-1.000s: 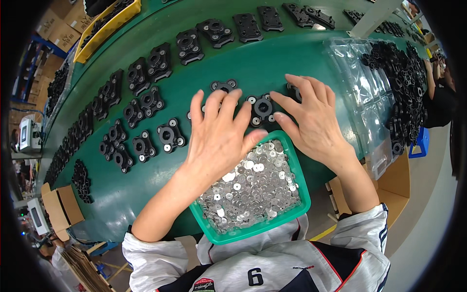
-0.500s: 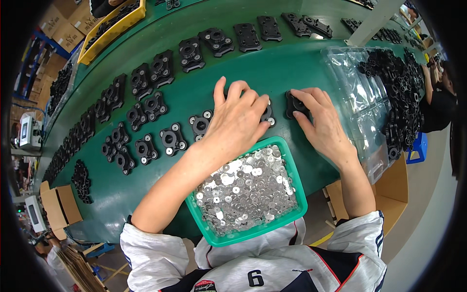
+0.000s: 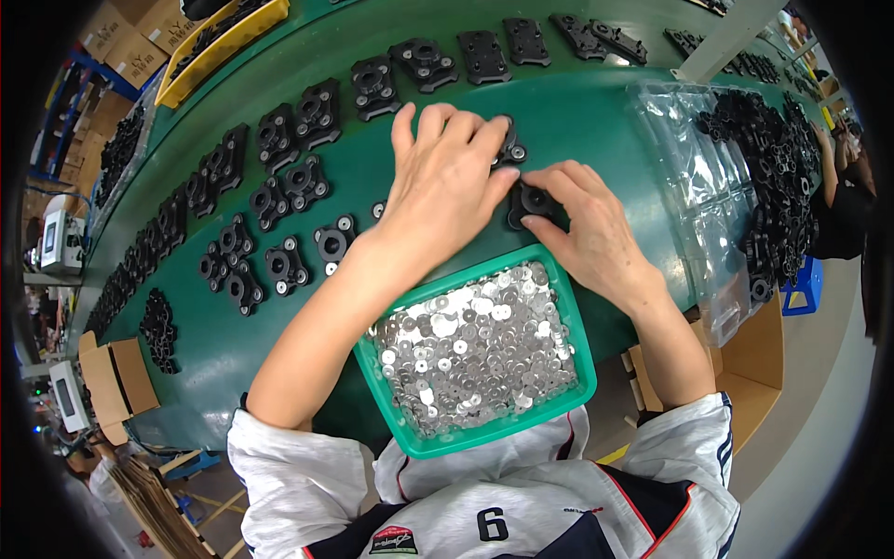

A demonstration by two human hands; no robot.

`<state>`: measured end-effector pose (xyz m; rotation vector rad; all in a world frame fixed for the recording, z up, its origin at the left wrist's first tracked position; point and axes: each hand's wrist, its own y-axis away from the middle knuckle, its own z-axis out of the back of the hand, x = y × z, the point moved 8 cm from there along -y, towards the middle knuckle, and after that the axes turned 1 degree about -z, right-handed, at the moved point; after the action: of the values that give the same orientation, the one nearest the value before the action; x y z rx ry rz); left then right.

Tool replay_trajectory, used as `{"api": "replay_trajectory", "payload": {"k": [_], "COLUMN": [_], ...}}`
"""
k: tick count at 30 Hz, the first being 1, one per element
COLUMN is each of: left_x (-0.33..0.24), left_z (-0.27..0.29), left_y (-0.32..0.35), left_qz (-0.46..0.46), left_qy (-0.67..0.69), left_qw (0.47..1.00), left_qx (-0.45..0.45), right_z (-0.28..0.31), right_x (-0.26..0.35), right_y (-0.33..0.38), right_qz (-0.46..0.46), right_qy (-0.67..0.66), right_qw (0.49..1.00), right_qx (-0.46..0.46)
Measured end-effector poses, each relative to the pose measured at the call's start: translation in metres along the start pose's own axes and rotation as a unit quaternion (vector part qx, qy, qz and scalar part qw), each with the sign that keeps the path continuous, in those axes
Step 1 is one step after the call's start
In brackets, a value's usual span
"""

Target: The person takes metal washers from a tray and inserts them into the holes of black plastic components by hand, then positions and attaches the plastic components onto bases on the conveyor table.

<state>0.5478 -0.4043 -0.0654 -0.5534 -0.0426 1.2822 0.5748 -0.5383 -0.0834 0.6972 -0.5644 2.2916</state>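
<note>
My left hand (image 3: 445, 172) bends its fingers over a black lobed part (image 3: 513, 149) that carries bright metal washers; most of that part is hidden under the hand. Close by on the right, my right hand (image 3: 591, 224) grips the edge of another black lobed part (image 3: 534, 201) with a round hole in its middle. No washers show on this one. Just nearer to me stands a green tray (image 3: 585, 373) filled with loose, flat metal washers (image 3: 475, 349).
Several similar black parts (image 3: 332, 244) stand in rows on the green table to the left. Black assemblies (image 3: 374, 87) line the far strip. At right, a heap of black parts (image 3: 773, 177) lies by clear plastic packaging (image 3: 694, 186). A yellow bin (image 3: 223, 51) sits far left.
My left hand has moved away from me, and the washer-bearing part beside its fingers has shifted with it. My right hand has brought its black part leftward, close to the left hand.
</note>
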Motion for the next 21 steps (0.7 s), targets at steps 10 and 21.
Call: {"api": "replay_trajectory", "payload": {"k": [10, 21], "left_x": [-0.062, -0.063], "left_z": [0.019, 0.008], "left_y": [0.097, 0.103], "left_qz": [0.038, 0.072], "left_qy": [0.113, 0.145], "left_qw": [0.972, 0.966], "left_qx": [0.204, 0.201], "right_z": [-0.006, -0.020], "right_x": [0.058, 0.065], "right_y": [0.064, 0.077], "right_qz": [0.113, 0.082], "right_qy": [0.038, 0.032], "right_qw": [0.989, 0.992], "right_qx": [0.092, 0.085]}}
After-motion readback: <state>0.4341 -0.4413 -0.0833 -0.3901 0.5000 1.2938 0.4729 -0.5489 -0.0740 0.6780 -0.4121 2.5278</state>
